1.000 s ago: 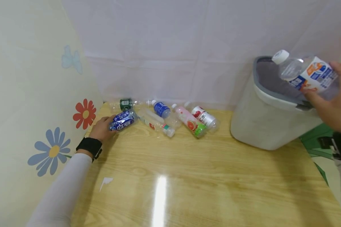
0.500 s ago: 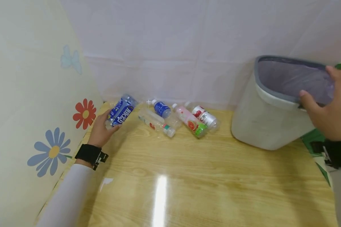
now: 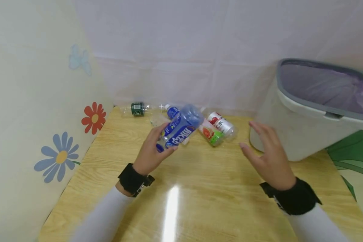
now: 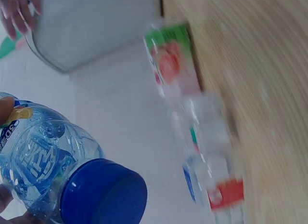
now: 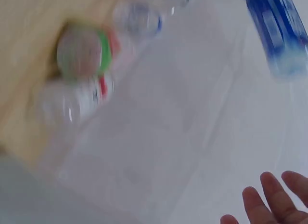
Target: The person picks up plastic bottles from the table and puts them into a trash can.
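Note:
My left hand [image 3: 151, 153] grips a clear plastic bottle with a blue label [image 3: 179, 129], held tilted above the table. Its blue cap [image 4: 103, 192] faces the left wrist camera. My right hand [image 3: 270, 156] is in the air in front of the bin, fingers spread and holding nothing; its fingertips [image 5: 272, 185] show low in the right wrist view. Behind the held bottle lie a pink and green bottle [image 3: 211, 132], a white-labelled bottle [image 3: 220, 123] and a small blue-labelled bottle [image 3: 171, 111]. The held bottle partly covers several of them.
A grey-white bin [image 3: 290, 134] with a purple liner [image 3: 329, 84] stands at the right. A clear bottle with a green label [image 3: 137, 109] lies at the back left of the wooden table [image 3: 205, 201], near the white cloth [image 3: 169, 50]. A flower-painted wall borders the left.
The bottle in my right hand left it over the bin, and that hand came back leftward and down. My left hand lifted the blue-labelled bottle from the back left and carried it right.

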`<state>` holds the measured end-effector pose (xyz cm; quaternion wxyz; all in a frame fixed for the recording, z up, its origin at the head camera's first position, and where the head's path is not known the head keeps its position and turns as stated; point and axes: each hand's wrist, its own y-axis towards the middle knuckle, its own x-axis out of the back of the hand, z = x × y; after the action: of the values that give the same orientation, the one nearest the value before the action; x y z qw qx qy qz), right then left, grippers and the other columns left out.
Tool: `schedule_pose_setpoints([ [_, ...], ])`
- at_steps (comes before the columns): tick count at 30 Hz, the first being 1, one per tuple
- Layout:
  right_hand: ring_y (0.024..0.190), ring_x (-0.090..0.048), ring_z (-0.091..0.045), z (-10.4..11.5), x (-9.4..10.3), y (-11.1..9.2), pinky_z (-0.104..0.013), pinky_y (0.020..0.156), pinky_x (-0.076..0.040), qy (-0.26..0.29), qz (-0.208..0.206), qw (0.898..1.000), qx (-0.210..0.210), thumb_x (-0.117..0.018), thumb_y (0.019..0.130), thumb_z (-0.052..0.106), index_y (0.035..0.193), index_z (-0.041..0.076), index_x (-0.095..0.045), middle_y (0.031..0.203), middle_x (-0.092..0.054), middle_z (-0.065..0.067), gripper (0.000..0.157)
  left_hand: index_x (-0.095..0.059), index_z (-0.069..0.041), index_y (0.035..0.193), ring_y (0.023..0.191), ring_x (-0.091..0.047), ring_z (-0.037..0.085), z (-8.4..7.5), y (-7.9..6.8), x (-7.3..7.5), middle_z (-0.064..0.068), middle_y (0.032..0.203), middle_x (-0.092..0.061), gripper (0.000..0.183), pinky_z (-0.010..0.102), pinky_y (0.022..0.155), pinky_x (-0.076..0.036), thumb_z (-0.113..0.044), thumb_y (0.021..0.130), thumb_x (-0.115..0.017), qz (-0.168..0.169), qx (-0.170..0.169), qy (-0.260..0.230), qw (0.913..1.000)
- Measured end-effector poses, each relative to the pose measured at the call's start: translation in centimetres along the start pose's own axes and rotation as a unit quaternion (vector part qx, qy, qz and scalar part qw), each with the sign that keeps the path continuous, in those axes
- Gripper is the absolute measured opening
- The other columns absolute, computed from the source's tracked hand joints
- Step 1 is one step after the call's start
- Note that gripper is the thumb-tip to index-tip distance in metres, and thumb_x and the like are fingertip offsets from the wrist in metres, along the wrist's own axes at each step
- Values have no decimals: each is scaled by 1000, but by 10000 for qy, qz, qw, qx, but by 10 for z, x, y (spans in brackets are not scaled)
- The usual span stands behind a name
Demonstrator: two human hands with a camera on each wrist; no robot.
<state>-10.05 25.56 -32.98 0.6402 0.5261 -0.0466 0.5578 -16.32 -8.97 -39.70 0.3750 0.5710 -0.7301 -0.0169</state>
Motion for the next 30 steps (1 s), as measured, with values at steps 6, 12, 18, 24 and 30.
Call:
schedule_pose_setpoints([
  [6,124,-37,-25,15,-49,-24,-56,98,-32,1005,715,9882,-912,-69,87,21,145,22,-33,137,-41,-4,69,-26,-27,147,106,-47,13,-28,1,-43,0,129,-43,83,32,79,-50,-28,80,-76,225,-474,-441,9976],
  [12,123,-40,-25,42,-65,-30,-55,101,-31,2290,1089,9509,-1775,-66,90,16,145,14,-27,137,-43,-8,67,-25,-31,146,112,-44,10,-44,-6,-67,-6,132,-41,84,31,85,-47,-30,80,-76,611,-652,-633,9940],
  [18,119,-45,-25,69,-65,-28,-48,100,-36,2834,1033,9334,-1942,-62,91,6,143,0,-22,135,-43,-15,66,-25,-30,146,112,-44,9,-48,-14,-74,-7,133,-40,83,30,88,-45,-30,81,-75,732,-740,-578,9929],
  [24,119,-46,-23,69,-66,-29,-45,99,-37,2947,1027,9299,-1945,-62,91,4,144,1,-21,136,-42,-14,66,-24,-30,146,112,-44,9,-48,-16,-75,-6,132,-40,82,29,88,-46,-29,81,-75,758,-742,-670,9921],
  [30,118,-47,-21,69,-66,-31,-44,98,-39,2925,959,9320,-1913,-64,89,5,145,5,-20,137,-41,-12,71,-23,-27,147,116,-43,10,-47,-17,-76,-6,137,-39,85,32,93,-43,-29,81,-76,800,-761,-636,9918],
])
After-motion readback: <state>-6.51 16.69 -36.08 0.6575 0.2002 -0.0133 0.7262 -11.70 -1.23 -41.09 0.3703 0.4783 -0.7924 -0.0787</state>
